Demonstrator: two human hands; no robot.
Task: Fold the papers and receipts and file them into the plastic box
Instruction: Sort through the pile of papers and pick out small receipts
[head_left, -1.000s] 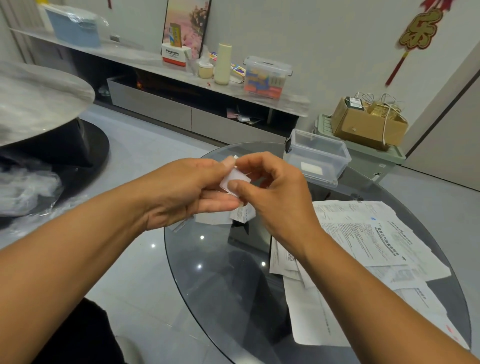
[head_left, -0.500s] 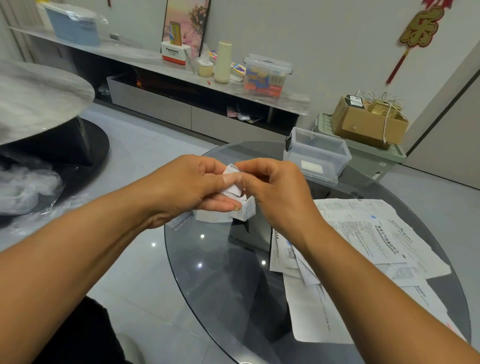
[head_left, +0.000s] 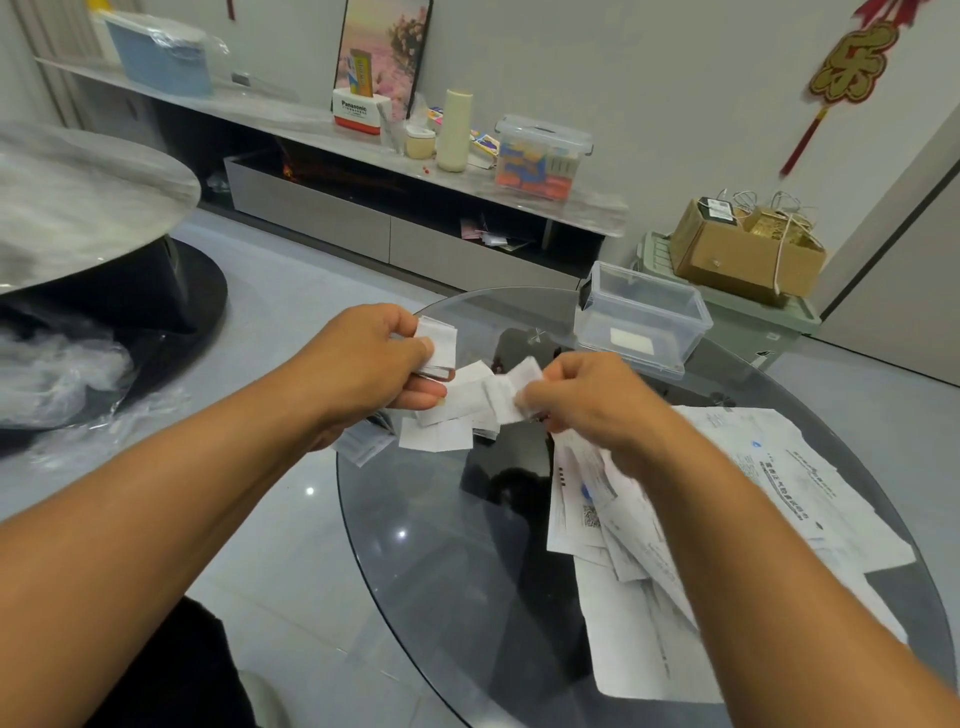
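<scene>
Left hand (head_left: 374, 358) pinched a folded receipt (head_left: 439, 340); right hand (head_left: 582, 395) pinched another slip (head_left: 511, 389) — both above the glass table (head_left: 441, 545), box (head_left: 641, 317) beyond.

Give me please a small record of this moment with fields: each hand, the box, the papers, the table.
left hand: holds a small folded receipt above the table
right hand: pinches another white slip
plastic box: clear, no lid on, far side of the table, one white paper inside
folded slips: lying between the hands
unfolded papers: loose pile under the right forearm
table: round, dark glass
</scene>
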